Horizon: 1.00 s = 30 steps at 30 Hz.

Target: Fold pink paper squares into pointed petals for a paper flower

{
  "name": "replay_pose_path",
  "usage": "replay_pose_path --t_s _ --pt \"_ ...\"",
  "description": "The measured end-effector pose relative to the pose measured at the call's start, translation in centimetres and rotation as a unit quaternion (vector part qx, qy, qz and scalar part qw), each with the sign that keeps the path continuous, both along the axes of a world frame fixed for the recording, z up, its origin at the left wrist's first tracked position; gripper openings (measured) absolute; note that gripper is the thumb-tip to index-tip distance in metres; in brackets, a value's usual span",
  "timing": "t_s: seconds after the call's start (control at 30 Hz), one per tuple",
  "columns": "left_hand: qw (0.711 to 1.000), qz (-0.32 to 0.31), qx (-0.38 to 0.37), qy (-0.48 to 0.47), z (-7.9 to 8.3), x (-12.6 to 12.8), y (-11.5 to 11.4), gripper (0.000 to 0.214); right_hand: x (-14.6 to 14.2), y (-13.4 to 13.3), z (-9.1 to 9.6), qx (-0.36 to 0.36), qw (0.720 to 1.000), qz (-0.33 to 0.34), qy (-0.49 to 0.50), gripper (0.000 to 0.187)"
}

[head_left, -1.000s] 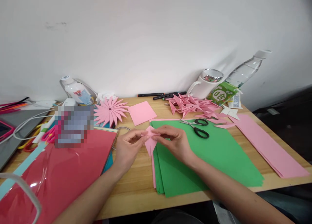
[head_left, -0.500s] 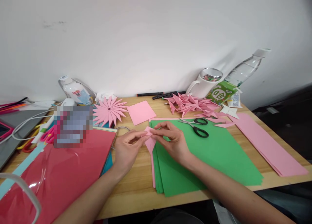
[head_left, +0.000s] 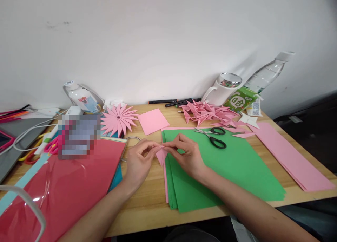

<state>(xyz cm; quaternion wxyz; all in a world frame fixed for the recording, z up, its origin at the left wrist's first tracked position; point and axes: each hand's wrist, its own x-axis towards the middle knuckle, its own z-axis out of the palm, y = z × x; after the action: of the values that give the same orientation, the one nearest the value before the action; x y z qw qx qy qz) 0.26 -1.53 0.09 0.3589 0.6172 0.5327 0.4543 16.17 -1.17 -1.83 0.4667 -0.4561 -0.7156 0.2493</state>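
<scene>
Two hands, one folded item. The left hand [head_left: 138,161] and right hand [head_left: 188,154] meet above the near middle of the desk [head_left: 147,200], at the left edge of the green sheets [head_left: 231,168]. Each grip is pinched shut on the top of one pink piece [head_left: 161,155], thumb and forefinger together. The piece is small, creased into a narrow wedge, broad at the top and tapering to a point that hangs downward, clear of the desk. Behind lie one scissors [head_left: 213,136], one pink square [head_left: 153,121], one pink flower [head_left: 118,119] and one heap of pink points [head_left: 207,112], too tangled to count. At the wall stand one mug [head_left: 222,89] and two bottles: one clear [head_left: 265,77], one white [head_left: 81,98]. The green sheets form one stack; their number cannot be told.
</scene>
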Motion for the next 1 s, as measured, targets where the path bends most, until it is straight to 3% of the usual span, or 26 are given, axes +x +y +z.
replay_pose_path --t_s 0.2,0.43,0.63,0.8,1.0 --pt "0.999 -0.013 -0.02 -0.024 -0.1 0.0 0.3 0.012 0.0 0.0 0.6 -0.035 0.999 0.019 -0.024 0.013" --pt "0.982 0.015 -0.132 -0.134 0.0 -0.1 0.6 0.028 0.4 0.6 0.6 -0.15 0.982 0.106 0.049 0.017" --pt "0.975 0.012 -0.147 -0.163 0.3 0.0 0.6 0.034 0.6 0.6 0.8 -0.14 0.985 0.093 0.041 0.018" --pt "0.976 -0.041 -0.159 -0.147 -0.2 -0.3 0.9 0.025 0.8 0.7 1.1 -0.165 0.98 0.108 0.03 0.019" --pt "0.978 -0.039 -0.146 -0.146 -0.5 -0.6 0.8 0.02 0.8 1.0 0.7 -0.207 0.966 0.092 0.128 0.022"
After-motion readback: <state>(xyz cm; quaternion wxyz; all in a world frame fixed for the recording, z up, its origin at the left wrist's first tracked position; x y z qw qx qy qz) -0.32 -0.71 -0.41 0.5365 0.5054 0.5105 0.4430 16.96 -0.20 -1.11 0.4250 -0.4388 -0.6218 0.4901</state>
